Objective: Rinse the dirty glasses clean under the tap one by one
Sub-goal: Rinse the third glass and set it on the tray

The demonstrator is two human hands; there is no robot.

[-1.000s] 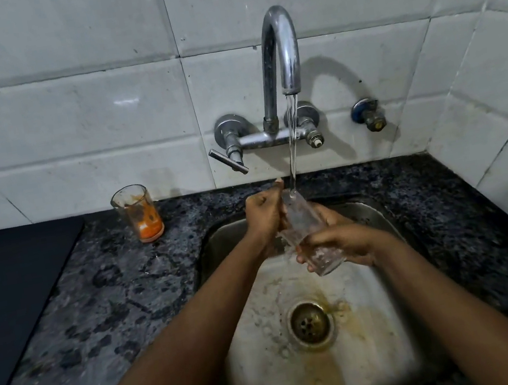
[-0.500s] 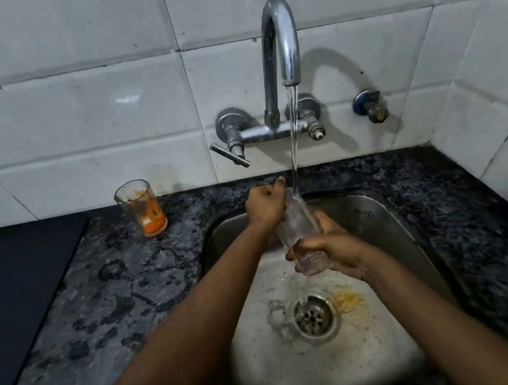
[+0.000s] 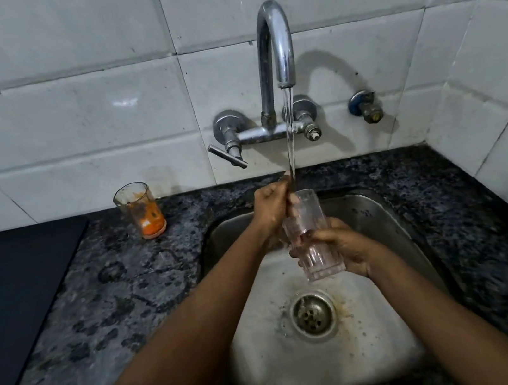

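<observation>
the clear ribbed drinking glass [image 3: 311,236] is held over the stainless steel sink basin [image 3: 379,212], tilted a little, its mouth up under the thin stream from the curved chrome tap [image 3: 276,45]. the right hand [image 3: 346,249] grips the glass's lower half, fingers wrapped round it. the left hand [image 3: 270,208] is curled at the rim, and its fingers seem to reach inside, though the glass and water blur that detail. to do this rinse well, i would keep the mouth centred under the stream, turn the glass slowly with the right hand while the left rubs the inner wall, and grip firmly, since wet glass probably slips. well off beyond the left hand, on the dark speckled stone counter [image 3: 103,299], stands a second glass smeared with orange residue [image 3: 141,210], not yet washed.
</observation>
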